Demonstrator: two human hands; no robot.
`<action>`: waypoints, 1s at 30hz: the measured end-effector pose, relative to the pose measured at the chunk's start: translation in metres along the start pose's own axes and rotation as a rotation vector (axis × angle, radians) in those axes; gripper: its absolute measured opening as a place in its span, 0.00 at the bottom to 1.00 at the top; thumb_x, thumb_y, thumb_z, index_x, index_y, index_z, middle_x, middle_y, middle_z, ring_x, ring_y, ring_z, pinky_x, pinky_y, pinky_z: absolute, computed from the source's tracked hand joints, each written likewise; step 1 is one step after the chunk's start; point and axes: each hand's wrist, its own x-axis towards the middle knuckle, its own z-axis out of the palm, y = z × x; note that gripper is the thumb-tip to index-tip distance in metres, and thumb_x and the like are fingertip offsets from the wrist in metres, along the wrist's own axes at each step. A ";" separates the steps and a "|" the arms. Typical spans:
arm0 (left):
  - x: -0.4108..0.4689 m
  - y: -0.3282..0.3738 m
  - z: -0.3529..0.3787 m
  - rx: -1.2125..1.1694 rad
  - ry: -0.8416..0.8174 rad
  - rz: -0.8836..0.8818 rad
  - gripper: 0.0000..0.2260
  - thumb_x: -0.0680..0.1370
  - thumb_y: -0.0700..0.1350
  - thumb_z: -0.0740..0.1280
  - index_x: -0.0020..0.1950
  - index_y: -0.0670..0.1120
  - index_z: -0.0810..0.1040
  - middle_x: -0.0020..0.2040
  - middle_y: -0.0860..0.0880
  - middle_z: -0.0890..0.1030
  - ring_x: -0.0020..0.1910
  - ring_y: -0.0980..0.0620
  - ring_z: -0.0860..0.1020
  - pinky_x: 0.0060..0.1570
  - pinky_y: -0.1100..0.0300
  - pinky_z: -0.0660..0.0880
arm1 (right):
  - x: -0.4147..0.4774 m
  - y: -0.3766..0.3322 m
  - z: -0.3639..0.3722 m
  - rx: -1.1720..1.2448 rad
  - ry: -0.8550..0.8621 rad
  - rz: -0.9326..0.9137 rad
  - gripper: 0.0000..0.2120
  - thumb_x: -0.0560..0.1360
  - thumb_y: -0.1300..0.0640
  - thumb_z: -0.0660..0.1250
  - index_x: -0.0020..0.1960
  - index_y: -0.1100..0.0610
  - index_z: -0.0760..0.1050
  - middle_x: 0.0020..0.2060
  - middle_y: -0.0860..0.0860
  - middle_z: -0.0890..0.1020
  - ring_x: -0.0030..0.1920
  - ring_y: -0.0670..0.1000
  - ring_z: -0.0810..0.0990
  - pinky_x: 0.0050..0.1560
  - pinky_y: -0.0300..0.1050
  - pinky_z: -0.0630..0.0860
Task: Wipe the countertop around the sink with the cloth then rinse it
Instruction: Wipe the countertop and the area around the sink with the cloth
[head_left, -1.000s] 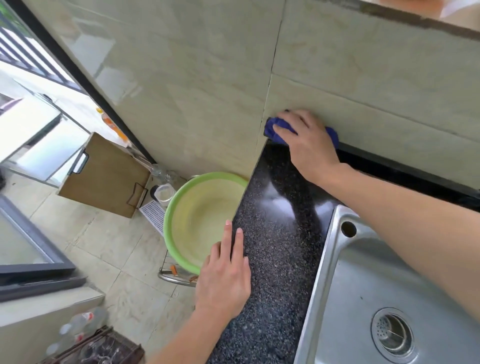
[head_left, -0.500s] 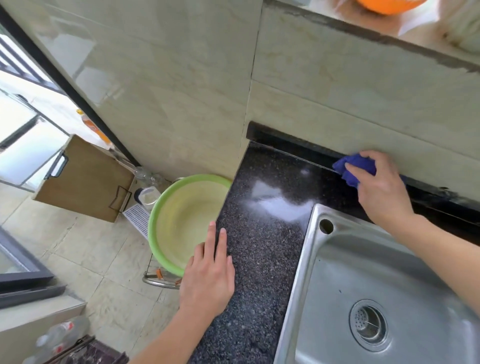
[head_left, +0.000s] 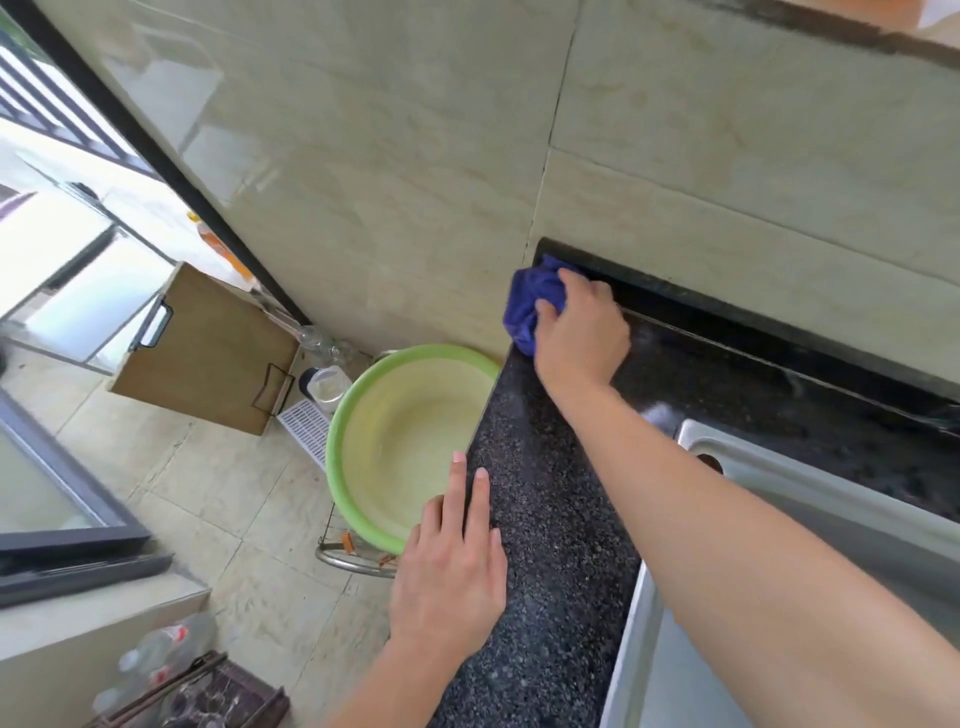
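Note:
A blue cloth (head_left: 530, 301) is bunched at the back left corner of the black speckled countertop (head_left: 550, 519), against the tiled wall. My right hand (head_left: 582, 338) presses down on it, fingers closed over the fabric. The steel sink (head_left: 831, 519) lies to the right, partly hidden by my right forearm. Lying flat with its fingers together, my left hand (head_left: 452, 577) rests on the counter's left edge and holds nothing.
A green basin (head_left: 358, 426) sits on a metal stand just left of the counter edge, below it. A wooden board (head_left: 208, 353), a jar (head_left: 324, 384) and bottles stand on the tiled floor. A window frame runs along the left.
My right hand has slid the cloth leftward along the back edge from above the sink to the counter's left corner. My left hand has stayed on the counter edge.

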 end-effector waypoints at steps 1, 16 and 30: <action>0.000 0.000 0.000 -0.008 0.003 0.002 0.25 0.79 0.50 0.56 0.73 0.40 0.67 0.75 0.40 0.64 0.53 0.44 0.75 0.46 0.51 0.78 | 0.003 -0.014 0.008 -0.015 -0.015 -0.028 0.18 0.77 0.51 0.64 0.66 0.50 0.72 0.58 0.55 0.75 0.58 0.58 0.74 0.49 0.49 0.71; 0.002 0.001 0.001 0.020 0.006 0.012 0.26 0.79 0.51 0.51 0.74 0.40 0.66 0.75 0.39 0.64 0.56 0.41 0.77 0.48 0.47 0.78 | -0.022 0.202 -0.098 -0.273 -0.069 0.020 0.18 0.72 0.64 0.63 0.59 0.52 0.80 0.62 0.55 0.74 0.57 0.63 0.70 0.52 0.55 0.71; -0.002 0.005 0.003 0.032 0.080 0.031 0.27 0.80 0.52 0.48 0.75 0.39 0.62 0.76 0.39 0.60 0.61 0.37 0.74 0.55 0.43 0.74 | -0.081 0.263 -0.117 -0.233 0.009 -0.112 0.10 0.74 0.57 0.69 0.55 0.51 0.81 0.54 0.53 0.79 0.49 0.63 0.74 0.46 0.55 0.70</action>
